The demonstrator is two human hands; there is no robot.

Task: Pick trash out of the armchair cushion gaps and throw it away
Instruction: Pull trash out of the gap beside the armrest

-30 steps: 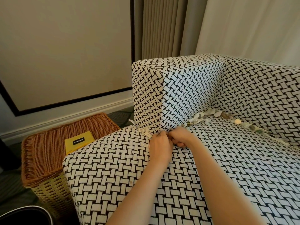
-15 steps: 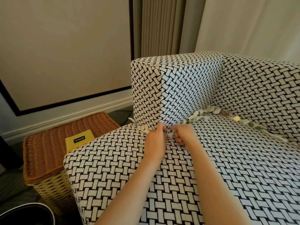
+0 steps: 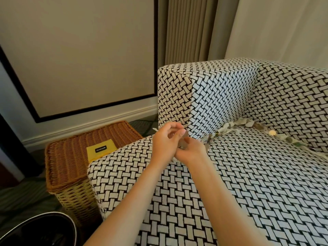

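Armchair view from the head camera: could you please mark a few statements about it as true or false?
1. Trash lies along the gap between the seat cushion and the backrest. True.
2. Both hands lie flat on the seat cushion. False: the left hand and right hand are together above the cushion, next to the armrest, with fingers curled round small scraps.
3. A yellow card lies on the lid of the wicker basket. True.
4. The wicker basket stands on the armchair seat. False: it stands on the floor beside the armchair, at the left of the view.
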